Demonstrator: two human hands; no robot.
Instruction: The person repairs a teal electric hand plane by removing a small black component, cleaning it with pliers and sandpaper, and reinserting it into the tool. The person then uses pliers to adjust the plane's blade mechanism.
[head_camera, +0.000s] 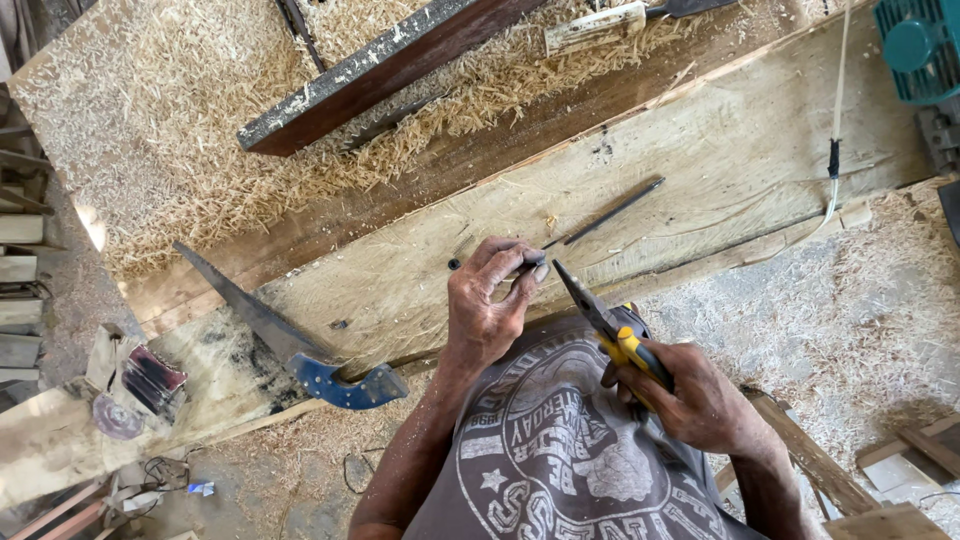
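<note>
Pliers and a small dark piece held over the near edge of a plank desk.

Desk (700, 170) runs diagonally, near edge just ahead of the torso; bare wood lies open right of the hands, shavings heaped at the far side. Right hand (700, 400) closed round yellow-handled pliers (610, 325), long axis pointing up-left, tip close to the left hand, jaws' gap not clear. Left hand (490, 300) curled, fingertips pinching a small dark piece (530, 266). Thin dark rod (610, 212) lies just beyond, slanting up-right. Blue-handled saw (290, 340) rests well left.
</note>
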